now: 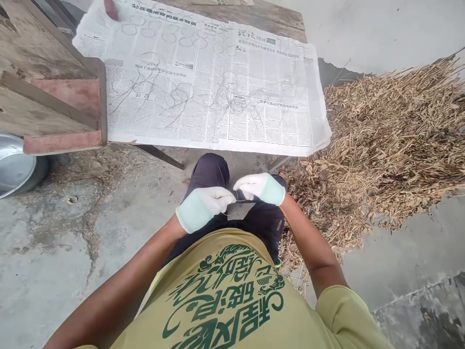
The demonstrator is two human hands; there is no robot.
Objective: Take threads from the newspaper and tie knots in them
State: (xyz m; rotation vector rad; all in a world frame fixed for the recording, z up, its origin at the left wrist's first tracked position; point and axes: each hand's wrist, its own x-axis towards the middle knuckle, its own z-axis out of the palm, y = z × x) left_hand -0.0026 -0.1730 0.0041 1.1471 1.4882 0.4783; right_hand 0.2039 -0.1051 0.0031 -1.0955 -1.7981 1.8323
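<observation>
Both of my hands wear white gloves with pale green cuffs and are held close together above my lap. My left hand (209, 203) pinches a thin wire (240, 200) between thumb and fingers. My right hand (259, 188) grips the same wire a short way to the right. A curved end of it hangs just below my left fingertips. Ahead of my knees, newspaper sheets (203, 131) cover a table, with several tangled thin wires (232, 92) lying on them. Farther back on the paper rest several small wire rings (189, 39).
A wooden chair or bench (65, 92) stands at the left, beside a metal basin (22, 167) on the concrete floor. Dry straw (392, 135) is heaped at the right against the wall. A reddish object (111, 9) lies at the paper's far left corner.
</observation>
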